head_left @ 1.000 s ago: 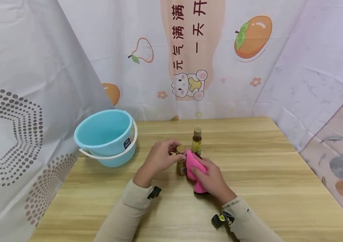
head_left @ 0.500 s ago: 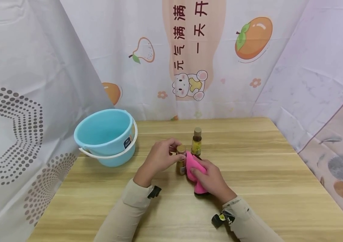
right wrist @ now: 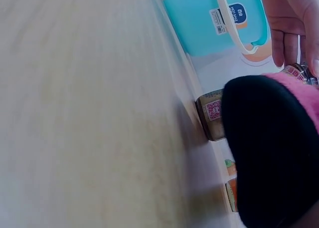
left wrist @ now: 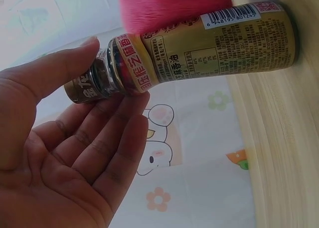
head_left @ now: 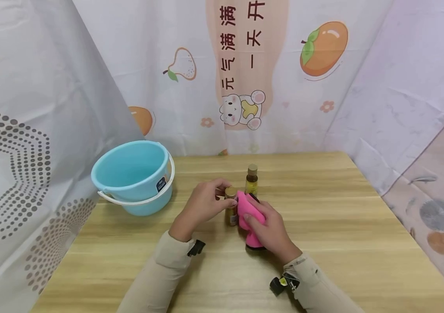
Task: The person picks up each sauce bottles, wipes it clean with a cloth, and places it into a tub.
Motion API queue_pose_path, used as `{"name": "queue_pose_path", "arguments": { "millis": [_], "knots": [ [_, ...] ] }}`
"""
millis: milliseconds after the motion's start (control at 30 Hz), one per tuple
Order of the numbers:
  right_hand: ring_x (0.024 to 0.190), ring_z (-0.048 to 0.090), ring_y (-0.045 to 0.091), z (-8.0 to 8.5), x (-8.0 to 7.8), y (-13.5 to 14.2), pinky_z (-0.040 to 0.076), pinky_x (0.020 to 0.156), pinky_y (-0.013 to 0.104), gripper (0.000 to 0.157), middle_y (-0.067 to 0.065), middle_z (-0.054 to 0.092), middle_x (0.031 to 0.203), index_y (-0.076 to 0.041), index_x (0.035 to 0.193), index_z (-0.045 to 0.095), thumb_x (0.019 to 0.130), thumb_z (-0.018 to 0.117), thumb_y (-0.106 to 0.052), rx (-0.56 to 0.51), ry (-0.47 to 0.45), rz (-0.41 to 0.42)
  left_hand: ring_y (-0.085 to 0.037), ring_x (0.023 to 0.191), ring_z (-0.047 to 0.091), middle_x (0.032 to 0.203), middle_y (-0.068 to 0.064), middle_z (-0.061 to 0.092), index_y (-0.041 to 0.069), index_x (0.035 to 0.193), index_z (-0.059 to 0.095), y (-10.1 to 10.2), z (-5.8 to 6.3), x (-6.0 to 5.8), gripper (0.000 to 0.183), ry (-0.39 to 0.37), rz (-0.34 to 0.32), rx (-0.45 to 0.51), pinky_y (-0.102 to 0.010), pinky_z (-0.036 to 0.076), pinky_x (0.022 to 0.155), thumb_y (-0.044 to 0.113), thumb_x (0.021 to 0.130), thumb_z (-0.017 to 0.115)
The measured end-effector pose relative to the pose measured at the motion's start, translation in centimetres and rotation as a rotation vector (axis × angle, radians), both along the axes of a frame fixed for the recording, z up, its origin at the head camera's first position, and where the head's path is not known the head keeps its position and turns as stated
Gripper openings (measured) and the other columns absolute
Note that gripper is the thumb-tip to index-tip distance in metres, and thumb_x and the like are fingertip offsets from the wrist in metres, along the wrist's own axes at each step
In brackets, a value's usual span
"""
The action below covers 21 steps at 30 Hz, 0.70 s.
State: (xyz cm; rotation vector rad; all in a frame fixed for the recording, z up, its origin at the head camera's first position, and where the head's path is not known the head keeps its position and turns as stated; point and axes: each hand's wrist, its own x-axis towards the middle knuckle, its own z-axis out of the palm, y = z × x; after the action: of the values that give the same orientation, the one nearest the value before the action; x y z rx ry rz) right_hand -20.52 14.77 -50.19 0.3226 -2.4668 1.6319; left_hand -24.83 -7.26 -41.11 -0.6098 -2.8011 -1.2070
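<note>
My left hand (head_left: 202,204) pinches an upright sesame oil bottle (head_left: 231,216) at its neck between thumb and fingertips. In the left wrist view the gold label with barcode shows on the bottle (left wrist: 224,53), and the remaining fingers stretch out beneath the cap. My right hand (head_left: 273,228) grips a pink plush cloth (head_left: 247,214) and holds it against the bottle's right side. The right wrist view shows the black backing (right wrist: 269,148) of the cloth, which hides much of the bottle. Just behind stands a second dark bottle (head_left: 251,184) with a yellow label, its lower part covered.
A light blue bucket (head_left: 149,208) with a white handle stands at the back left of the wooden table (head_left: 323,261). Printed curtains (head_left: 190,108) hang behind the table and along both sides. A black strap device (head_left: 284,283) sits at the right cuff.
The pink cloth has shifted slightly upward along the bottle's side. My left hand keeps its hold on the neck. The head view has turned a little to the right.
</note>
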Motion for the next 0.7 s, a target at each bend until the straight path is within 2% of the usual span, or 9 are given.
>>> {"name": "queue_pose_path", "arguments": {
  "millis": [167, 300, 500, 700],
  "knots": [
    [0.092, 0.064, 0.020, 0.26, 0.08, -0.05, 0.060, 0.067, 0.029, 0.052, 0.003, 0.065, 0.123, -0.028, 0.146, 0.060, 0.097, 0.075, -0.024, -0.078, 0.127, 0.023, -0.015, 0.100, 0.075, 0.112, 0.001, 0.075, 0.017, 0.121, 0.071, -0.19, 0.15, -0.01, 0.040, 0.003, -0.013, 0.015, -0.037, 0.062, 0.086, 0.030, 0.087, 0.086],
    [0.093, 0.064, 0.019, 0.33, 0.19, 0.01, 0.060, 0.067, 0.029, 0.052, 0.006, 0.064, 0.125, -0.022, 0.147, 0.059, 0.097, 0.075, -0.020, -0.100, 0.152, 0.035, -0.015, 0.101, 0.074, 0.112, 0.001, 0.075, 0.017, 0.121, 0.071, -0.08, 0.22, -0.02, 0.039, -0.005, -0.020, 0.019, -0.037, 0.062, 0.086, 0.030, 0.087, 0.086],
    [0.093, 0.063, 0.021, 0.53, 0.11, -0.05, 0.059, 0.068, 0.028, 0.050, 0.005, 0.066, 0.122, -0.024, 0.145, 0.061, 0.097, 0.075, -0.026, -0.086, 0.083, 0.026, -0.015, 0.101, 0.074, 0.112, 0.002, 0.075, 0.018, 0.120, 0.071, -0.01, 0.31, -0.13, 0.037, 0.000, -0.008, 0.008, -0.037, 0.062, 0.087, 0.029, 0.087, 0.085],
    [0.090, 0.062, 0.022, 0.44, 0.35, -0.08, 0.059, 0.067, 0.030, 0.049, 0.001, 0.065, 0.116, -0.029, 0.143, 0.063, 0.096, 0.075, -0.035, -0.041, -0.052, -0.001, -0.015, 0.102, 0.073, 0.112, 0.003, 0.074, 0.018, 0.121, 0.071, 0.04, 0.07, 0.05, 0.038, -0.030, 0.006, 0.007, -0.037, 0.062, 0.087, 0.030, 0.087, 0.086]
  ]
}}
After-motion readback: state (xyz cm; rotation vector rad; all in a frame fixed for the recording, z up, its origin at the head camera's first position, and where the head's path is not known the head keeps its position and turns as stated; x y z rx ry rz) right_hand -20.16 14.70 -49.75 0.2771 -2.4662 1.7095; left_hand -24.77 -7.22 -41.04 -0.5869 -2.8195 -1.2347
